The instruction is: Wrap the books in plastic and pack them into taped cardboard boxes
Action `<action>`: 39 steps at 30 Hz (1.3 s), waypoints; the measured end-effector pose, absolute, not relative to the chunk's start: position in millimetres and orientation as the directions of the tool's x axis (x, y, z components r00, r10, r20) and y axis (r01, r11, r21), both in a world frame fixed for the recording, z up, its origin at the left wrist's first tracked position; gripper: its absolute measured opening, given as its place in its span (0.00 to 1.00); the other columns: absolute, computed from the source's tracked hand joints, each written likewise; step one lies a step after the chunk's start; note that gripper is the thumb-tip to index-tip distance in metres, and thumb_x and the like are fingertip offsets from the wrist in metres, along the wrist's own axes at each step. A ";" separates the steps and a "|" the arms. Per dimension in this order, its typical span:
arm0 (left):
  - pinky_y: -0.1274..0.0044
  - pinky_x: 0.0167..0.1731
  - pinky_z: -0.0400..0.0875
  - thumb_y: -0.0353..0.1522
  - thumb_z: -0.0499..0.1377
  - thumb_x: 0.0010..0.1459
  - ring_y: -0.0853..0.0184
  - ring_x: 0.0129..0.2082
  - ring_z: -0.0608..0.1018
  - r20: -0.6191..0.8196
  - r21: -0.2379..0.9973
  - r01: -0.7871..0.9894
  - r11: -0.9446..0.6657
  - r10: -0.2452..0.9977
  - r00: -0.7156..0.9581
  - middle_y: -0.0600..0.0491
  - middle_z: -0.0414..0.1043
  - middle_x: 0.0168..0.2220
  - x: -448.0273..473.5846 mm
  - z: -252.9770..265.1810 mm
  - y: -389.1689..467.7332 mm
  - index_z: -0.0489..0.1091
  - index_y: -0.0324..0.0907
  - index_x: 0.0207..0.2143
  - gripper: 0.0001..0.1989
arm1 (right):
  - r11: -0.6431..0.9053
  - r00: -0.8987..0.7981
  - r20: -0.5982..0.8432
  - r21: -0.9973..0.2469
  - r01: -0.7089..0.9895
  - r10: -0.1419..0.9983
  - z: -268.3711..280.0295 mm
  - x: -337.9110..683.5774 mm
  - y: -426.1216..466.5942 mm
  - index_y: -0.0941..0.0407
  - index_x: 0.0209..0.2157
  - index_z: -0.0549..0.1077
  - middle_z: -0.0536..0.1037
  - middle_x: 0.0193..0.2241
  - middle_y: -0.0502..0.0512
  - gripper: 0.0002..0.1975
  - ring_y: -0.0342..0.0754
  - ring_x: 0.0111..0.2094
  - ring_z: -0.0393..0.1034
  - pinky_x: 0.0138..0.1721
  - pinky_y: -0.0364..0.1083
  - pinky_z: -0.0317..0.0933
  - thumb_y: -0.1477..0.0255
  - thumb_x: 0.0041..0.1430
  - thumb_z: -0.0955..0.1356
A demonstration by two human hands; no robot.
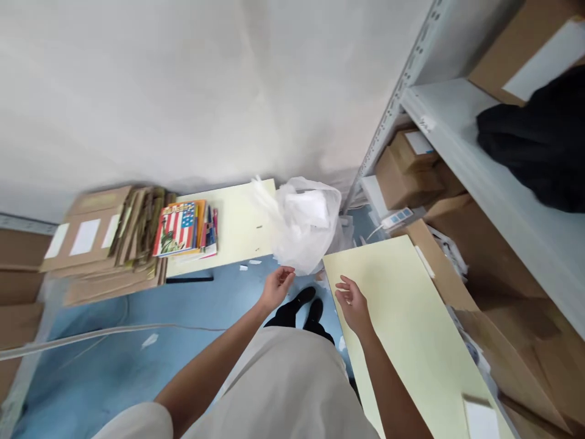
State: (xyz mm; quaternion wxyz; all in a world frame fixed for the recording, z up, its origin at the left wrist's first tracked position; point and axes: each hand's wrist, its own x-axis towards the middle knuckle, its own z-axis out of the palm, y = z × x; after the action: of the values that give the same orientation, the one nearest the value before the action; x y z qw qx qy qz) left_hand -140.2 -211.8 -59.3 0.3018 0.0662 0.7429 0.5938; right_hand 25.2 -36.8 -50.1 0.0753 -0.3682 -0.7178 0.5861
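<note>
My left hand (275, 289) is at the near edge of a translucent white plastic bag (299, 241). Its fingers are loosely curled, with a small gap between thumb and forefinger, and nothing shows in them; whether the fingertips touch the bag I cannot tell. Over the left edge of the right-hand pale yellow table (388, 286) hovers my right hand (353, 303), fingers bent and apart, holding nothing. The bag hangs open between the two tables, with white crumpled material (308, 208) inside.
Another pale yellow table (237, 213) at the left bears books (180, 228) and stacked flattened cardboard (105, 238). Metal shelving (498, 158) with cardboard boxes (406, 174) stands on the right. A power strip (397, 217) sits near it. A cable (114, 330) crosses at left; paper scraps (150, 340) litter the blue floor.
</note>
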 end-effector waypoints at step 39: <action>0.63 0.57 0.60 0.34 0.66 0.44 0.49 0.57 0.68 -0.316 0.834 -0.379 0.401 -0.215 -0.924 0.37 0.70 0.52 -393.5 -114.2 -549.7 0.67 0.36 0.49 0.28 | 0.878 -0.943 -0.216 -0.460 -0.131 -0.254 -78.0 -351.9 -360.6 0.64 0.62 0.58 0.56 0.64 0.70 0.35 0.61 0.66 0.49 0.62 0.57 0.50 0.80 0.53 0.68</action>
State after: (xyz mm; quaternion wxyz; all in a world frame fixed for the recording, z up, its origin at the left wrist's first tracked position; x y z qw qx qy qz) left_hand -393.5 -549.7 -114.2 0.0790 -0.1781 0.8331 0.5176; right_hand -351.9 -360.6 -78.0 -0.1363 0.1004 -0.9595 0.2254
